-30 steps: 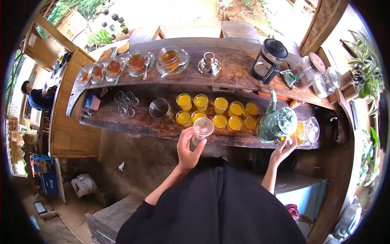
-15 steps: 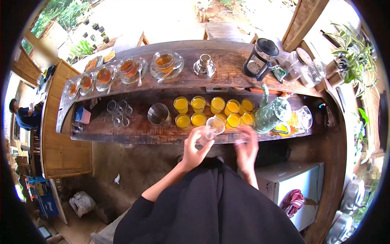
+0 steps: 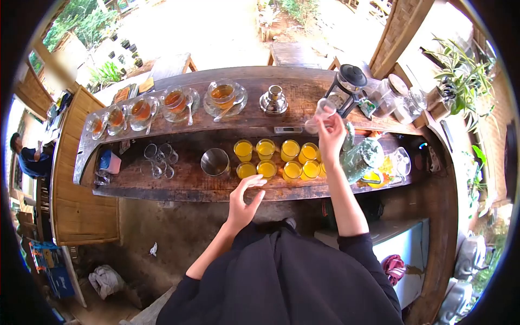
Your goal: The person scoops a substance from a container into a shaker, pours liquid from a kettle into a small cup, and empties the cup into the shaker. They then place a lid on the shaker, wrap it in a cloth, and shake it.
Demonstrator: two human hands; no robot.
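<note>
My right hand is raised over the upper shelf's front edge, its fingers closed around a small clear cup. Beside that cup stands a French press with a black lid. My left hand hovers at the lower counter's front edge, holding nothing, with thumb and fingers apart. Just beyond its fingertips are glasses of yellow drink, set out in two rows. A speckled green pot with a long spout stands right of them, partly behind my right forearm.
Glass cups of amber drink with saucers and spoons line the upper shelf. A metal shaker stands mid-shelf. On the lower counter are a metal tumbler, several clear glasses and a glass pitcher. A person is at far left.
The clear cup has passed from my left hand to my right, which has lifted it forward to the upper shelf. My left hand has moved left and back, and is open.
</note>
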